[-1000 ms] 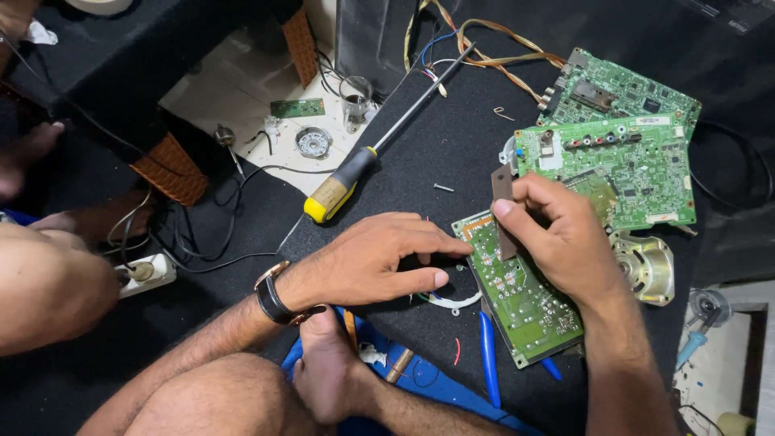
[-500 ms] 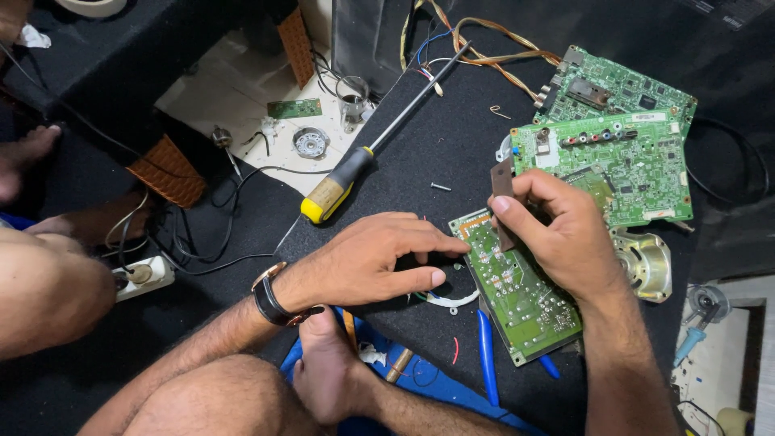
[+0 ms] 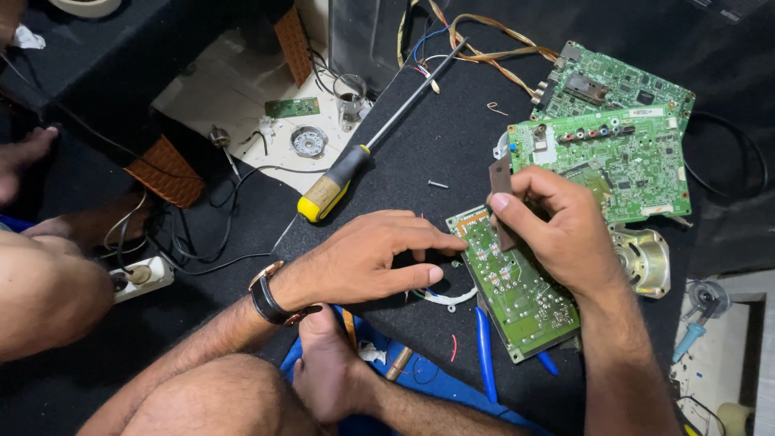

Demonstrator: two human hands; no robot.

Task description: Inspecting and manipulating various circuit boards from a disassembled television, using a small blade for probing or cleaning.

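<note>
Lower middle of the frame: right hand (image 3: 565, 234) pinches a brown chip (image 3: 501, 179) over the board (image 3: 517, 291), left hand (image 3: 371, 258) rests spread, fingertips at its edge. Board's probably light, stiff, fragile, so grab it by the edges.

A dark fabric mat (image 3: 452, 137) covers the floor — beyond the hands, a pale tiled patch (image 3: 234, 89) shows through, and another at their right (image 3: 726, 355).

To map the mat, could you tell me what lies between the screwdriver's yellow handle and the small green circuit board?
In the head view, only the left hand lies between the screwdriver and small board.
</note>
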